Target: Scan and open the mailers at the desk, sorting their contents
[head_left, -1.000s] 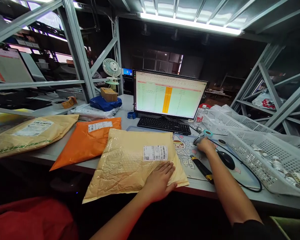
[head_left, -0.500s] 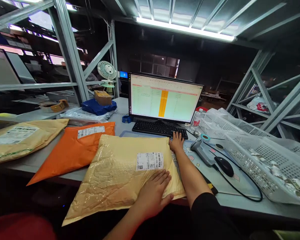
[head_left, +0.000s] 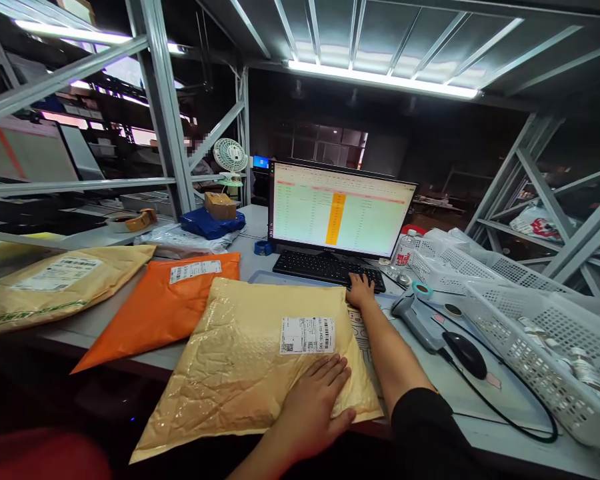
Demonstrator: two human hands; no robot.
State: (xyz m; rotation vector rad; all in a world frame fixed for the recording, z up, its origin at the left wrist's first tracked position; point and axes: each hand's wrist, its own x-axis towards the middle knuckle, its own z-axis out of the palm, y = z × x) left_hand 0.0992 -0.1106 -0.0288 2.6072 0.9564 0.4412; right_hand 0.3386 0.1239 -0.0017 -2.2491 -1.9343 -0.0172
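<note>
My left hand (head_left: 316,407) lies flat with fingers stretched on a yellow padded mailer (head_left: 240,360), just below its white shipping label (head_left: 307,335). Beyond the mailer's far right corner, my right hand (head_left: 361,291) rests its fingers on the right end of a black keyboard (head_left: 315,267). A monitor (head_left: 340,210) behind the keyboard displays a spreadsheet with an orange column. Left of the mailer lies an orange mailer (head_left: 150,313), and farther left another yellow mailer (head_left: 70,283), both labelled.
On the right are a grey barcode scanner (head_left: 417,323), a black mouse (head_left: 465,355) with cable, and white perforated baskets (head_left: 545,373) holding small bottles. A plastic bottle (head_left: 403,250) stands beside the monitor. Behind the mailers sit a blue package (head_left: 213,223), a small carton (head_left: 220,205) and a fan (head_left: 230,155).
The view has shifted, so everything appears slightly farther right and lower. My left hand stays flat on the yellow mailer, and my right hand remains at the keyboard.
</note>
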